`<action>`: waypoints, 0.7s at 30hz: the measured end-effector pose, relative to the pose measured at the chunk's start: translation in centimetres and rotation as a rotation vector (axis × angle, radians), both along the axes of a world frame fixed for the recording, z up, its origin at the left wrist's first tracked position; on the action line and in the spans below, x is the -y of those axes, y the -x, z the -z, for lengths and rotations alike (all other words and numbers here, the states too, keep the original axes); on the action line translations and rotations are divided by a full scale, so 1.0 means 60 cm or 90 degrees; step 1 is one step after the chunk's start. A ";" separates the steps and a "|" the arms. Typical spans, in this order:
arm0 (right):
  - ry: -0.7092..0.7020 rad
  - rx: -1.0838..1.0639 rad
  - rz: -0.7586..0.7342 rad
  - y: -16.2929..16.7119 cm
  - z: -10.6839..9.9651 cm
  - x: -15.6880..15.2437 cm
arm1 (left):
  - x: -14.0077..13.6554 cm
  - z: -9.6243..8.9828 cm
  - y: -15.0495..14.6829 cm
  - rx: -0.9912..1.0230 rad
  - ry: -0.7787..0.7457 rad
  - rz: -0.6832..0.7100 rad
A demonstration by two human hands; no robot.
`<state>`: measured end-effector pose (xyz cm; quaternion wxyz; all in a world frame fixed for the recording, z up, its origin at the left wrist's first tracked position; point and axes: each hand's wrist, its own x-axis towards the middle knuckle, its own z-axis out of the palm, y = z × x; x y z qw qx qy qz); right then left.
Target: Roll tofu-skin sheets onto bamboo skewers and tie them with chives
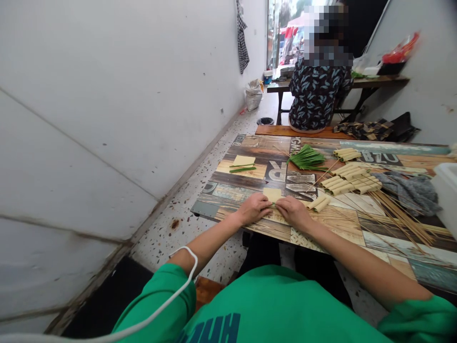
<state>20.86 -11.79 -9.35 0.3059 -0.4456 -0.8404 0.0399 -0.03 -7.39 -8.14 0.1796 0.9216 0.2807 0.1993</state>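
The tofu sheet (272,194), a pale yellow square, lies flat near the close edge of the wood-patterned table (235,193), directly in front of the person in the green shirt (285,305). Its near edge is under the fingertips of both hands. The left hand (254,208) comes in from one side and the right hand (294,212) from the other, fingers curled inward and drawn together, leaving only a narrow gap between the two. A speck of green shows in that gap; the fingers appear to pinch the sheet's near edge there, though they hide most of it and I cannot tell how firmly.

Farther off to the left lies a second sheet (244,161), with green chive lengths (243,169) across its near part. A bundle of chives (306,158) lies beyond the right hand. Just beside that hand is a pair of finished rolls (319,203), with larger rows of rolls (352,179) past them. Thin wooden skewers (402,219) lie to the right, near a crumpled grey cloth (410,190). Past the table, a co-worker in a leaf-patterned top (317,93) sits facing away.
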 end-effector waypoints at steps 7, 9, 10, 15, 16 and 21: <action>0.071 -0.114 -0.006 -0.002 0.003 -0.006 | -0.005 -0.002 -0.008 0.006 0.051 -0.066; 0.088 -0.150 0.000 -0.003 0.002 -0.008 | -0.001 -0.010 -0.011 0.002 0.073 -0.098; 0.096 -0.164 0.001 -0.003 0.001 -0.009 | 0.001 -0.013 -0.013 0.003 0.087 -0.123; 0.084 -0.131 -0.031 -0.003 -0.006 -0.010 | 0.009 -0.020 -0.021 0.037 0.145 -0.223; 0.059 -0.092 -0.029 -0.003 -0.007 -0.008 | 0.010 -0.020 -0.022 0.041 0.151 -0.227; -0.098 0.176 -0.011 0.003 -0.007 0.008 | 0.008 -0.024 -0.025 0.050 0.176 -0.239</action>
